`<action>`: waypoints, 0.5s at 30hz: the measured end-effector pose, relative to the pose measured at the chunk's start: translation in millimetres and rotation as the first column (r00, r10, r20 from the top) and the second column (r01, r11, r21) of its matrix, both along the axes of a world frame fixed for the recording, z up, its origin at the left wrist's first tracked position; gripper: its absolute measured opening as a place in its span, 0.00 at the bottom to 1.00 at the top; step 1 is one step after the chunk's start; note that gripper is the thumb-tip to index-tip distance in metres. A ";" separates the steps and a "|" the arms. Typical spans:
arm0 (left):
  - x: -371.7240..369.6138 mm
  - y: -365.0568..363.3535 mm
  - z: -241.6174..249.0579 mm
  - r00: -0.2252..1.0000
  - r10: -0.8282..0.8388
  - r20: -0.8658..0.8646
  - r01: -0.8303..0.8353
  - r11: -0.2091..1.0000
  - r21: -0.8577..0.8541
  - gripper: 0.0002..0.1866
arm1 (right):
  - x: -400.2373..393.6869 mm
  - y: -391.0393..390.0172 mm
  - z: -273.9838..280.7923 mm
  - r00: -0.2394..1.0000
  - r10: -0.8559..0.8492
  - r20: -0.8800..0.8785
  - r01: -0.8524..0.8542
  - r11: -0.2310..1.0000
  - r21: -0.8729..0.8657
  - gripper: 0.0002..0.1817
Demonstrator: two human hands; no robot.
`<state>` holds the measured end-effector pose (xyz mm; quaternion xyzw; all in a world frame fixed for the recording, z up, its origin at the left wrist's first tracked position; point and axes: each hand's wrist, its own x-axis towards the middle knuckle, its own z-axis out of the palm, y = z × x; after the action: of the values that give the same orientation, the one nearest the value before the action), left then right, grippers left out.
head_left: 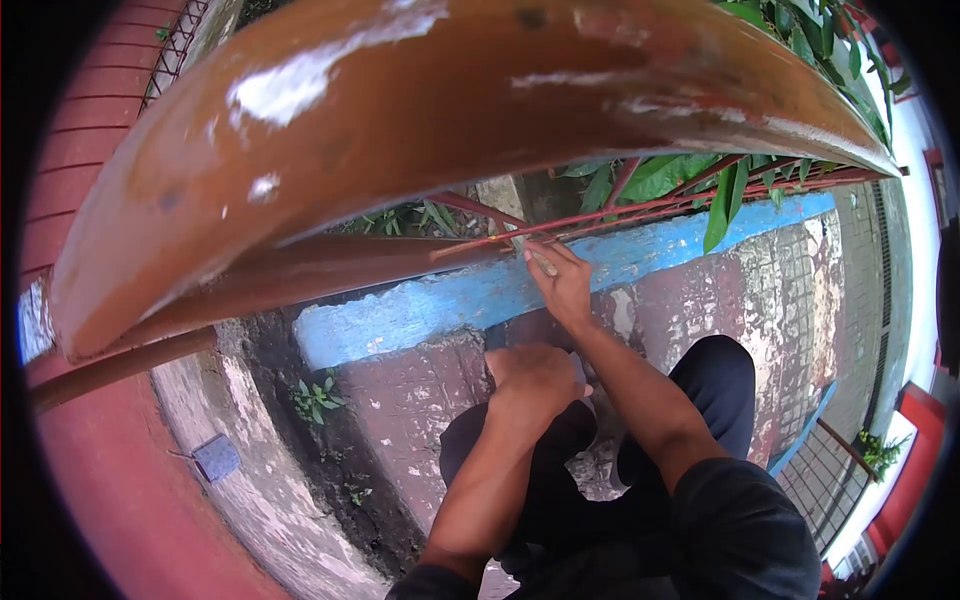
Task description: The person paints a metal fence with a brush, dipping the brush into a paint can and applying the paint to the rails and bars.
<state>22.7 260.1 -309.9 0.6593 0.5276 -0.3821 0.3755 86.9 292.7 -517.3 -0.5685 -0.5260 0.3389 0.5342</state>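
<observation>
My right hand (563,280) is closed around a thin tool with a pale handle (543,261), which looks like a brush. The tool's tip meets a thin red metal bar (590,216) above the blue-painted ledge (430,312). Lower and to the left, my left hand (535,385) is closed in front of my knees. Something pale shows beside its fingers, too hidden to name. A large brown curved beam (430,110) with white patches crosses the view above both hands.
Green leaves (680,178) hang through the red bars. Below the ledge is a peeling, dark red wall surface (410,400). A small grey-blue block (216,458) lies at the lower left. A metal grille (825,480) stands at the right.
</observation>
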 end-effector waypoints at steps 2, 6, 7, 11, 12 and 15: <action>-10.1 0.0 2.6 1.000 -0.020 0.017 0.019 0.998 0.056 0.33 | -2.7 0.5 -1.7 1.000 -0.014 0.028 0.013 0.999 0.040 0.10; -30.2 -6.1 7.3 0.999 0.019 0.026 -0.023 0.991 0.135 0.34 | -6.4 4.0 -1.4 0.999 0.014 0.035 -0.015 1.000 0.018 0.11; -34.0 -9.1 8.3 0.999 0.011 0.031 -0.016 0.987 0.161 0.35 | -7.1 5.4 0.9 0.998 0.028 0.051 -0.029 0.999 0.025 0.11; -45.5 -18.4 10.5 0.999 0.044 0.027 -0.049 0.974 0.222 0.38 | -7.5 6.6 10.7 1.000 0.003 -0.011 -0.004 0.994 -0.108 0.11; -48.9 -21.2 10.9 0.998 0.052 0.026 -0.057 0.973 0.224 0.38 | -6.5 6.6 7.7 0.998 -0.030 -0.060 0.021 0.989 -0.145 0.10; -59.9 -29.1 11.6 0.997 0.072 0.043 -0.081 0.953 0.292 0.43 | -1.6 -12.2 3.2 0.986 -0.102 -0.135 0.070 0.972 -0.224 0.11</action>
<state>-37.3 230.9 -298.3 0.6929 0.5975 -0.2742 0.2961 85.2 280.6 -514.0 -0.6199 -0.4197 0.4118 0.5196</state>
